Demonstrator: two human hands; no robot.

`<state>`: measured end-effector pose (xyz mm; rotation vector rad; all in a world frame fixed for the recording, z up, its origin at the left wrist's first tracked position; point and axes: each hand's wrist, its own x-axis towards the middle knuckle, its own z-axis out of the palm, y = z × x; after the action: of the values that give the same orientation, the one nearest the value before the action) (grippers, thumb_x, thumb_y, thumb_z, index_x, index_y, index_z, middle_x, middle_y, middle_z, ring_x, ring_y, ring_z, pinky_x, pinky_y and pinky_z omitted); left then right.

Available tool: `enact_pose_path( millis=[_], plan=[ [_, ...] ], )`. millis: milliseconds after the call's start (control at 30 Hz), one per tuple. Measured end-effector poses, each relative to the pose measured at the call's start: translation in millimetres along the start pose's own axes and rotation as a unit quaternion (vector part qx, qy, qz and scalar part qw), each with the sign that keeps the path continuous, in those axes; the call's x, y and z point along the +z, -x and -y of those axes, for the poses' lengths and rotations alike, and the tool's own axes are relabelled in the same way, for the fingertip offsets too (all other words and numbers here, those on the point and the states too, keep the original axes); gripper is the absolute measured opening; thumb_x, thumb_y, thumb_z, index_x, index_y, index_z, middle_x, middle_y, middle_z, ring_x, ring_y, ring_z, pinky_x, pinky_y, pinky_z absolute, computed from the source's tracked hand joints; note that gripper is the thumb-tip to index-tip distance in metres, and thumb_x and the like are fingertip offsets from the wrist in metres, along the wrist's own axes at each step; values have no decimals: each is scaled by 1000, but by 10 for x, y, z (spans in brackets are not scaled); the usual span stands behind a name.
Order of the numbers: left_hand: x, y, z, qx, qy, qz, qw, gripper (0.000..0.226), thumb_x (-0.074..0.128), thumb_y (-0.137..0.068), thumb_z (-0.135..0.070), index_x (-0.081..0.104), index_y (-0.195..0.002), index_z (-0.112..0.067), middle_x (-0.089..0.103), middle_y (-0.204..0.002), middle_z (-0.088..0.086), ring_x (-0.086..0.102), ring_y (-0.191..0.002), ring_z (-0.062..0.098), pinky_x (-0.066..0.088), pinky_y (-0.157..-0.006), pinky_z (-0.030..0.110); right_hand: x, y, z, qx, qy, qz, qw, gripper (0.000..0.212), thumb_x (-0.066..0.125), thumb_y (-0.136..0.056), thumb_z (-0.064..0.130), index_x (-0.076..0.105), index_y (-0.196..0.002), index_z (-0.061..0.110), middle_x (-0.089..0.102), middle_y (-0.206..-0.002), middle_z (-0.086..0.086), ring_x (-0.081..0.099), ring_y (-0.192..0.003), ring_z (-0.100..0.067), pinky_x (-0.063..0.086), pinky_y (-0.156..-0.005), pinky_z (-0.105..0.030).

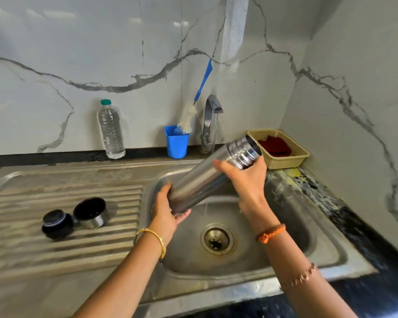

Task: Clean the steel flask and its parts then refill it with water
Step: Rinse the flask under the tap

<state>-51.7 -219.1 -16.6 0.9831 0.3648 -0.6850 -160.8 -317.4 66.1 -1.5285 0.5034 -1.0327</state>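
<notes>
The steel flask (pixel 202 180) lies tilted over the sink basin (pixel 274 244), its open threaded mouth up at the right. My left hand (pixel 168 210) cups its base from below. My right hand (pixel 244 177) grips the body just under the neck. A thin stream of water runs from the tap (pixel 213 115) past the flask into the basin. On the ribbed drainboard (pixel 62 251) to the left lie the black stopper (pixel 56 224) and the steel cup lid (pixel 91 213), side by side.
A plastic water bottle (pixel 110 130) stands at the back wall. A blue cup (pixel 176 143) holds a bottle brush (pixel 189 119) with a blue handle. A beige basket (pixel 285 160) with a red cloth sits in the right corner. The drain (pixel 217 241) is open.
</notes>
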Motion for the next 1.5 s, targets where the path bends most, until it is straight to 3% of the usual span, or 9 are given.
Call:
enact_pose_path(
  millis=[200,333,433,567,667,867,1000,1133,1500],
  plan=[
    [-100,184,155,-70,106,89,988,48,57,-81,-48,57,-110,-10,61,-96,13,56,-86,24,46,-69,34,-51,281,125,-141,21,136,980,69,87,-47,11,56,-108,17,66,-99,1,64,-91,-14,53,-82,-29],
    [-69,300,89,-76,101,110,986,60,69,-72,-39,54,-122,-10,57,-113,18,56,-98,33,50,-65,44,-173,124,134,65,-46,5,997,56,82,-61,3,49,-101,23,60,-97,2,61,-91,-16,53,-78,-28],
    [86,398,-127,7,72,70,995,30,67,-80,-33,54,-102,-16,55,-103,14,55,-90,29,48,-75,50,-209,95,76,97,-107,-17,989,48,77,-68,5,48,-99,27,58,-99,3,58,-92,-12,48,-85,-26],
    [271,471,-476,180,-102,51,977,7,67,-80,-32,60,-82,-30,60,-98,-2,55,-97,20,49,-77,40,-258,-17,-171,253,-390,-77,882,28,62,-85,25,55,-109,15,62,-99,-4,60,-93,-17,46,-90,-32],
    [397,556,-601,360,-197,63,910,13,74,-66,-33,64,-73,-32,56,-81,-8,51,-81,9,41,-71,25,-197,-97,-501,368,-505,-133,769,47,57,-85,44,55,-118,11,61,-111,-11,56,-109,-26,42,-95,-38],
    [672,698,-505,573,-454,112,674,41,65,-57,-54,65,-94,-38,60,-91,-15,52,-83,-5,39,-74,9,105,-164,-991,514,-468,-251,673,41,47,-89,28,48,-128,16,51,-134,-3,49,-123,-25,43,-96,-34],
    [772,670,-394,601,-548,126,568,49,66,-61,-53,63,-105,-33,59,-101,-10,53,-94,11,42,-73,24,198,-59,-1200,493,-372,-213,757,53,50,-80,31,46,-125,4,56,-104,-10,51,-112,-29,41,-100,-37],
    [817,581,-348,587,-564,142,563,54,76,-64,-46,60,-112,-28,60,-107,-11,53,-97,12,36,-72,21,133,-119,-1322,557,-403,-224,691,33,44,-91,28,50,-119,11,52,-113,-13,50,-111,-31,44,-88,-39],
    [748,520,-263,566,-581,161,563,57,78,-66,-44,59,-115,-23,59,-112,-8,50,-98,12,27,-66,5,103,-28,-1230,585,-327,-157,725,29,39,-94,25,48,-111,3,48,-110,-22,44,-118,-38,43,-85,-53]
  ],
)
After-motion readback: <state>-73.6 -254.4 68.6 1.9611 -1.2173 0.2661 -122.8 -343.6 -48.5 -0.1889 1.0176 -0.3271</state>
